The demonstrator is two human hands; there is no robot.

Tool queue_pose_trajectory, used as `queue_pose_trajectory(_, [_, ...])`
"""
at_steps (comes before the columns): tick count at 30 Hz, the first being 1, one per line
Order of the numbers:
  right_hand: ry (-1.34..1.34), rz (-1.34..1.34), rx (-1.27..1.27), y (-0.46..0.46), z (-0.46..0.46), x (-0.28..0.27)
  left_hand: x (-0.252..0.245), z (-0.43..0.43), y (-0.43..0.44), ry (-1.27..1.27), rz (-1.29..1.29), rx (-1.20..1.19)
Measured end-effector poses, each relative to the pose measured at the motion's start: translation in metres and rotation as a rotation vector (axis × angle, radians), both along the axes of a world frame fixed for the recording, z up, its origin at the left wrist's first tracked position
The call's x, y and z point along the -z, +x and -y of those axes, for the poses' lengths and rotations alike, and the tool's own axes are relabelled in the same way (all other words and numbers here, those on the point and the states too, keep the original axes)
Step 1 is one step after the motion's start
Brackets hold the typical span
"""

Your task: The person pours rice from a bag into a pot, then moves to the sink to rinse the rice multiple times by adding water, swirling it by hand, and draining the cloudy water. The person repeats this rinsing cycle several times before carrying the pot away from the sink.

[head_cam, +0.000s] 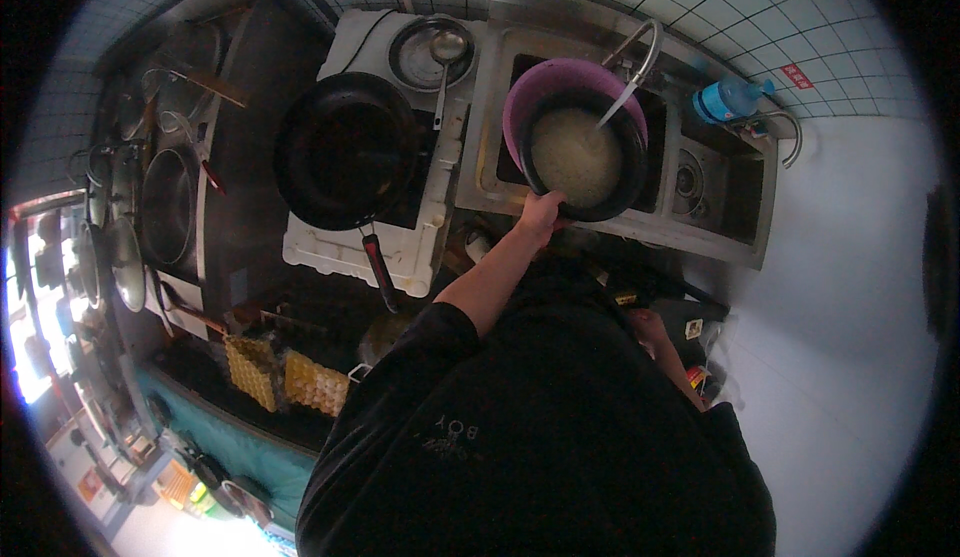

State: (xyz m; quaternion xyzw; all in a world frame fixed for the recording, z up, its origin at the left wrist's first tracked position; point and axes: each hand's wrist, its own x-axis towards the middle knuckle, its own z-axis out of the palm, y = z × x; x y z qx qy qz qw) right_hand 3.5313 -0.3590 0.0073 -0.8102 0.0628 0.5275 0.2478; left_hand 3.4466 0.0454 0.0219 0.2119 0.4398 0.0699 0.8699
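My left hand [541,216] grips the near rim of a dark round pot [634,182]. Inside the pot lie pale grains that look like rice in cloudy water [576,158]. The pot rests in or over a purple plastic basin [551,76], which stands in the steel sink [487,174]. A curved faucet [651,46] arches over them, and a pale streak, perhaps running water, reaches down from it into the pot. My right hand [646,326] hangs low beside my body, away from the sink; its fingers are partly hidden.
Left of the sink, a black frying pan [345,152] sits on a white stove, its handle [379,272] jutting toward me. Behind it, a ladle [448,46] lies in a metal bowl [409,65]. A blue-labelled plastic bottle [724,100] lies by the smaller basin [720,204]. Egg trays [315,384] are at lower left.
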Motion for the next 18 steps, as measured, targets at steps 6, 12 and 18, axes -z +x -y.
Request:
queue_pose_trajectory(6, [-0.013, 0.006, -0.008, -0.002, -0.002, 0.0, 0.007, 0.002, 0.002, 0.002, -0.04, -0.006])
queue_pose_trajectory(12, [-0.067, -0.005, -0.042, -0.002, -0.012, -0.013, -0.007, 0.0, 0.0, 0.014, -0.021, -0.016])
queue_pose_trajectory(18, [-0.06, 0.043, -0.086, 0.0, -0.009, -0.009, -0.02, -0.002, 0.0, -0.007, -0.098, -0.02])
